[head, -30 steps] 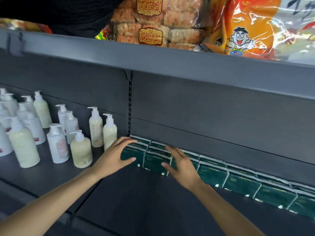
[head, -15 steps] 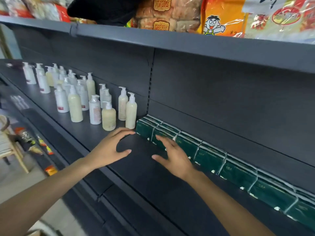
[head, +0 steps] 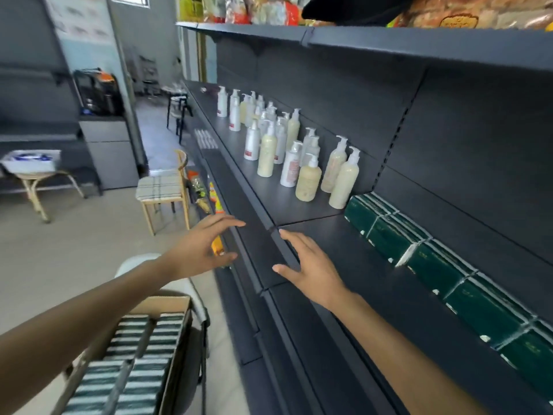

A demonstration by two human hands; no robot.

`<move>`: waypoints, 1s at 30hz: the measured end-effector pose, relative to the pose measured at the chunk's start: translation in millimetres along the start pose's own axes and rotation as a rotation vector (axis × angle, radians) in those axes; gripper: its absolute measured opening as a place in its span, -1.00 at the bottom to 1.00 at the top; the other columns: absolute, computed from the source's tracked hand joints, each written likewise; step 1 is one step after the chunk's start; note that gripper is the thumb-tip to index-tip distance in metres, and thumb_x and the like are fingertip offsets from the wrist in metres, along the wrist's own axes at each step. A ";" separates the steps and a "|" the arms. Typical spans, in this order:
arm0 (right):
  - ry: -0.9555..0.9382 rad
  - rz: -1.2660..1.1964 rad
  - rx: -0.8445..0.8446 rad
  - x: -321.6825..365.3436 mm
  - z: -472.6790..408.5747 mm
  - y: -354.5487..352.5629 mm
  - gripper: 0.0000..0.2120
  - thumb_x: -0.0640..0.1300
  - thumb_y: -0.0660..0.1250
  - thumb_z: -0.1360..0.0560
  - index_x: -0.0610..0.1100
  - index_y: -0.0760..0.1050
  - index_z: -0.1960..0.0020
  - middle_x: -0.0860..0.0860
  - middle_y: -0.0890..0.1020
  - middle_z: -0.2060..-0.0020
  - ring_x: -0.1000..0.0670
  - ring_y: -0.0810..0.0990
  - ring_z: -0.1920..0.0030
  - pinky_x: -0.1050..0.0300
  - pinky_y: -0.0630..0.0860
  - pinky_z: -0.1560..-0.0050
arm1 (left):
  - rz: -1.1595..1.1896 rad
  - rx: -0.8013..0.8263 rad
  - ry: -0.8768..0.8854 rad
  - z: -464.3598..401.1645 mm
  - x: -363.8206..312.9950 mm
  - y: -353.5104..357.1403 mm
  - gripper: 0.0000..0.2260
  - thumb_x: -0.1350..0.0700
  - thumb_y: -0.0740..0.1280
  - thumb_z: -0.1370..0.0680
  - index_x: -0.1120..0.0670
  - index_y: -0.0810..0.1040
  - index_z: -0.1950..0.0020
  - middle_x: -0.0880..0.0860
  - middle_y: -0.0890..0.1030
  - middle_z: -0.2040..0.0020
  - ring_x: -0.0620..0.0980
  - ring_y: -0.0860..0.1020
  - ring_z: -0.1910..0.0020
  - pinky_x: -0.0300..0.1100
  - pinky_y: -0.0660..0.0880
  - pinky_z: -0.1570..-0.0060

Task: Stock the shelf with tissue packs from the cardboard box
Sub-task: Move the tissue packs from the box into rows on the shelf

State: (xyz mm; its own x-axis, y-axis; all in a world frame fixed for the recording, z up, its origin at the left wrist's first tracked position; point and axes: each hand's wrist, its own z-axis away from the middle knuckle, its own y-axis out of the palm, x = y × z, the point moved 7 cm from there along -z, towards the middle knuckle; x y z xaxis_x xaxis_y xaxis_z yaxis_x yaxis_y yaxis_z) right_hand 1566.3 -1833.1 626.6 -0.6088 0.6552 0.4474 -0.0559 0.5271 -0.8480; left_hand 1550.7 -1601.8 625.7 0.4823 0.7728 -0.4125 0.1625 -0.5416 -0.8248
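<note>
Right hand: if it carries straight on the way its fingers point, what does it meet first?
Probably the pump bottles. The right hand, open, points along the bare shelf toward them; depth is uncertain.

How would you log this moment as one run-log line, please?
phase: between placements | left hand: open, empty | right hand: open, empty, over shelf edge | tissue packs: row at shelf back | cardboard box: still stocked

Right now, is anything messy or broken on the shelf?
Nothing stands out. The green tissue packs sit in a neat row along the back of the shelf, the pump bottles all stand upright, and nothing looks spilled or torn. Both hands are empty.
</note>
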 end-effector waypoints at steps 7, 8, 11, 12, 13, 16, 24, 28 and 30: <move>-0.130 -0.079 0.117 61.7 -44.5 80.6 -0.35 0.10 0.36 -0.55 0.00 0.20 -0.55 0.08 0.36 -0.45 0.07 0.28 -0.44 0.06 0.29 -0.44 | -0.163 -0.023 -0.230 96.4 67.0 -48.1 -0.47 -0.11 0.46 -0.51 -0.03 0.42 -0.44 -0.03 0.44 -0.40 -0.10 0.37 -0.36 -0.43 0.17 -0.33; -0.144 -0.089 0.137 70.3 -49.3 95.4 -0.36 0.10 0.36 -0.55 0.00 0.21 -0.55 0.08 0.37 -0.45 0.07 0.28 -0.44 0.04 0.30 -0.43 | -0.174 -0.020 -0.265 111.9 76.6 -52.7 -0.47 -0.12 0.46 -0.51 -0.04 0.43 -0.43 -0.03 0.44 -0.39 -0.10 0.37 -0.36 -0.36 0.20 -0.33; -0.177 -0.101 0.189 96.2 -59.3 141.9 -0.37 0.10 0.34 -0.56 -0.01 0.21 -0.55 0.06 0.35 -0.47 0.04 0.26 -0.47 0.03 0.28 -0.45 | -0.173 0.008 -0.351 162.0 109.7 -60.1 -0.47 -0.21 0.39 -0.51 -0.05 0.43 -0.42 -0.04 0.45 -0.36 -0.07 0.38 -0.35 -0.16 0.33 -0.33; -0.184 -0.108 0.206 104.4 -61.3 158.6 -0.39 0.07 0.35 -0.56 -0.02 0.23 -0.54 0.05 0.36 -0.46 0.02 0.28 -0.46 0.03 0.28 -0.44 | -0.174 0.022 -0.381 179.6 122.6 -61.2 -0.47 -0.22 0.36 -0.50 -0.06 0.43 -0.43 -0.05 0.45 -0.36 -0.07 0.38 -0.35 -0.14 0.34 -0.33; -0.192 -0.115 0.220 112.6 -62.9 176.0 -0.40 0.03 0.36 -0.57 -0.03 0.25 -0.53 0.04 0.38 -0.44 0.01 0.30 -0.44 0.01 0.30 -0.43 | -0.176 0.029 -0.414 197.1 136.0 -62.0 -0.48 -0.21 0.34 -0.50 -0.07 0.42 -0.43 -0.06 0.45 -0.36 -0.07 0.38 -0.35 -0.15 0.34 -0.33; -0.178 -0.129 0.290 132.0 -64.6 232.9 -0.42 0.02 0.36 -0.56 -0.01 0.26 -0.52 0.04 0.42 -0.40 0.01 0.35 -0.39 0.00 0.35 -0.37 | -0.187 0.046 -0.505 244.8 176.1 -61.5 -0.49 -0.25 0.25 -0.51 -0.08 0.45 -0.41 -0.07 0.46 -0.35 -0.06 0.40 -0.32 -0.20 0.31 -0.29; -0.023 -0.133 0.441 137.6 -59.4 389.6 -0.37 0.00 0.35 -0.57 0.00 0.14 -0.55 0.01 0.42 -0.38 -0.02 0.40 -0.34 0.01 0.47 -0.17 | -0.096 0.201 -0.622 331.2 302.4 -10.6 -0.62 -0.03 0.38 -0.58 0.04 0.52 -0.37 0.04 0.51 -0.32 0.03 0.55 -0.19 -0.17 0.39 -0.18; 0.001 -0.067 0.516 122.8 -47.8 467.7 -0.41 -0.05 0.29 -0.61 -0.06 0.16 -0.56 0.00 0.41 -0.38 -0.09 0.35 -0.40 -0.10 0.54 -0.12 | -0.065 0.274 -0.557 355.9 360.7 37.0 -0.64 0.09 0.40 -0.58 0.05 0.52 -0.37 0.06 0.54 -0.33 0.10 0.53 -0.24 -0.02 0.47 -0.23; 0.038 -0.044 0.540 109.9 -42.9 505.9 -0.45 -0.19 0.30 -0.60 -0.12 0.22 -0.54 -0.07 0.45 -0.35 -0.13 0.39 -0.37 -0.12 0.56 -0.10 | -0.080 0.324 -0.478 364.2 387.2 67.3 -0.68 0.07 0.33 -0.60 0.09 0.54 -0.35 0.11 0.57 -0.29 0.16 0.56 -0.20 0.04 0.49 -0.19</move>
State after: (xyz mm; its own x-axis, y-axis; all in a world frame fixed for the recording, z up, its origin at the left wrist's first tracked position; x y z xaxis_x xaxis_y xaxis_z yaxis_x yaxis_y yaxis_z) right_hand 1505.0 -1471.2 259.0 -0.5679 0.6631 0.4876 -0.4854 0.2086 -0.8490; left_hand 1434.9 -1218.6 269.6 0.0246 0.9114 -0.4108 -0.1255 -0.4049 -0.9057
